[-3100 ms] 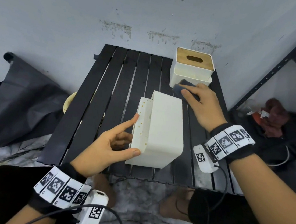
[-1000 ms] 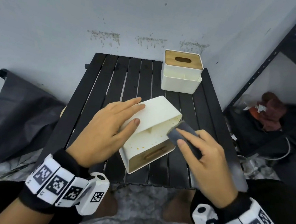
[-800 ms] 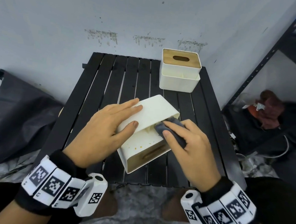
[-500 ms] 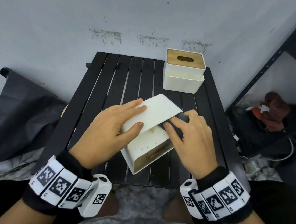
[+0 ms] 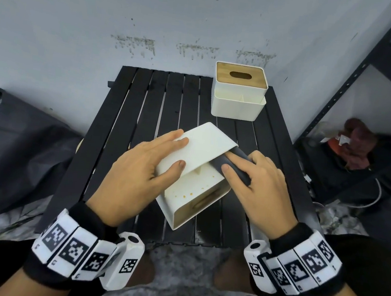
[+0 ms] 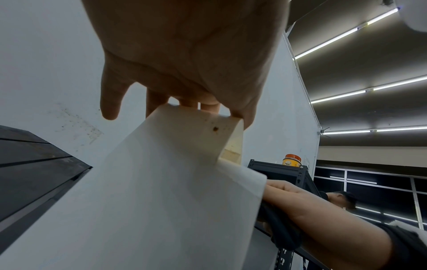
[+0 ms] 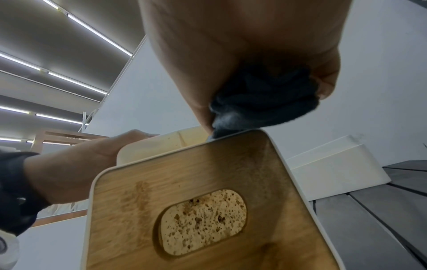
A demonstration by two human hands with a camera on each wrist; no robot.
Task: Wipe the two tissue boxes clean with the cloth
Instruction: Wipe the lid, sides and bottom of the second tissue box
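Now the left hand [image 5: 142, 171] steadies the near tissue box [image 5: 204, 148], which lies tipped on its side in the middle of the black slatted table [image 5: 145, 109], fingers flat on its upper white face and thumb hooked over the edge; the right hand [image 5: 257, 188] grips the dark grey cloth [image 5: 232, 167], pressing it into the box's side compartment, where orange specks show; the second tissue box [image 5: 239, 97], with its wooden lid, stands upright at the table's far right corner.
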